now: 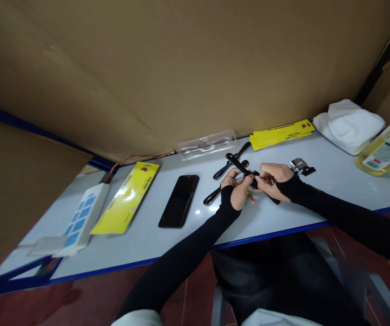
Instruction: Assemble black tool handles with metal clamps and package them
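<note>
**A:** What did the head view give you?

**B:** I saw both hands meet over the white table (pixel 167 244), just past its near edge. The left hand (pixel 237 191) was closed on a long black tool (pixel 236 164), fingers curled round its middle. The right hand (pixel 272 179) pinched the same tool from the other side.

**A:** Where did the tool sit?

**B:** Between the two hands, slanted, with its far end poking out above the left fingers. I couldn't tell whether it touched the table.

**A:** And around it?

**B:** Two more black handles (pixel 211 196) lay crossed just behind the left hand. A small metal part (pixel 301 166) lay just beside the right wrist. To the left lay a dark phone (pixel 179 200) and a yellow card (pixel 127 198). Behind them I saw a clear blister shell (pixel 206 144) against the cardboard wall (pixel 181 68).
</note>
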`<state>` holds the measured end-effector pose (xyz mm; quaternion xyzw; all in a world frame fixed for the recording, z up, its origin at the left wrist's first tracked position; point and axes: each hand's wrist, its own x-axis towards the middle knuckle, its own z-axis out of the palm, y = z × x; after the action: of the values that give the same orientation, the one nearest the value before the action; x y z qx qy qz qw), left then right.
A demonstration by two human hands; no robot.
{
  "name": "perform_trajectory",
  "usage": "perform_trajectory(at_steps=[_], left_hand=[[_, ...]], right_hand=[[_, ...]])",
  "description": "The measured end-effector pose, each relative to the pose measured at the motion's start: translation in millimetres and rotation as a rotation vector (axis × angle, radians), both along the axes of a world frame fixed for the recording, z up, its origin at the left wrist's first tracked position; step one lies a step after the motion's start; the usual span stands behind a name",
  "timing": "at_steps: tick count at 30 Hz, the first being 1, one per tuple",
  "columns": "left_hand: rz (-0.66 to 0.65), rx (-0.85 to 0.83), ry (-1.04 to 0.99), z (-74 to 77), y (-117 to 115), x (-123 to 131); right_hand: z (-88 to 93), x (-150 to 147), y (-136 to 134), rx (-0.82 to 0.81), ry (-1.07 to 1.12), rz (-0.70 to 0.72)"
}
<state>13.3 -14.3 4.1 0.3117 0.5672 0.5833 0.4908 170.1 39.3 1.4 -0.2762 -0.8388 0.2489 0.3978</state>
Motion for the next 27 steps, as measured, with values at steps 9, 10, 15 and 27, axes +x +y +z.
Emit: perform_trajectory(at_steps=[9, 10, 15, 27], left_hand=[[-0.033, 0.021, -0.002, 2.0, -0.6, -1.3], [-0.039, 0.027, 0.004, 1.4, -1.1, -1.5], [-0.070, 0.027, 0.027, -2.1, -2.9, -3.7], [-0.078, 0.009, -0.019, 2.7, -0.1, -4.9]], right_hand=[[9.2, 3.5, -4.0, -0.046, 0.038, 0.078], [8.2, 3.5, -3.3, -0.058, 0.047, 0.104], [-0.7, 2.9, 4.2, -0.152, 0.109, 0.152], [4.3, 4.8, 5.6, -0.330, 0.109, 0.021]])
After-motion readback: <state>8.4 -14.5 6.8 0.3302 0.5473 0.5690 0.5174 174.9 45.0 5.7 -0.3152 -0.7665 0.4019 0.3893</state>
